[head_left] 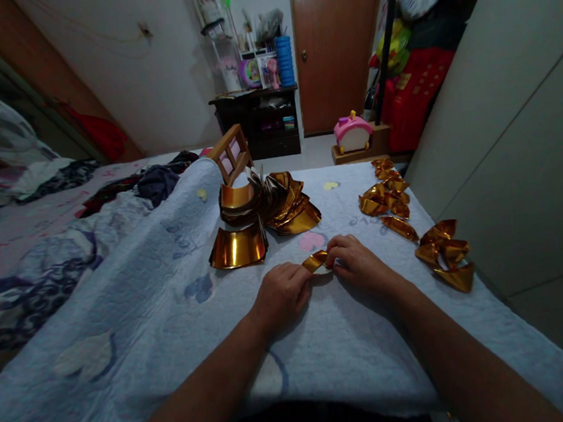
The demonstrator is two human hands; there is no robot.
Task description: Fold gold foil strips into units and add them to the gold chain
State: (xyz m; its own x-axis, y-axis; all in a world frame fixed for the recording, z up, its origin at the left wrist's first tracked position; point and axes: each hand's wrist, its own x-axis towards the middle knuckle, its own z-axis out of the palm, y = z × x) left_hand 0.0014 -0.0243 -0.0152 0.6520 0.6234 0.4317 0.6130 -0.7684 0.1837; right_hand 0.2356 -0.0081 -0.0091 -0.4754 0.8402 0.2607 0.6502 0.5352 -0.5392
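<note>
Between my hands is a small piece of shiny gold foil paper (pixel 315 261), partly folded, with a pale underside showing along its near edge. My left hand (pixel 284 291) pinches its left end, fingers curled. At the other end, my right hand (pixel 354 260) grips it between thumb and fingers. Just beyond lies a fanned stack of curved gold foil sheets (pixel 239 247). Off to the right, several folded gold foil pieces (pixel 444 251) sit in a loose row along the edge of the cloth.
A pale blue quilted cloth (pixel 296 350) with leaf shapes covers the work surface. A wooden frame-like piece (pixel 232 154) stands behind the sheets. Rumpled bedding (pixel 73 239) lies left, a pale cabinet (pixel 521 145) rises right, and a pink toy (pixel 352 133) sits at the back.
</note>
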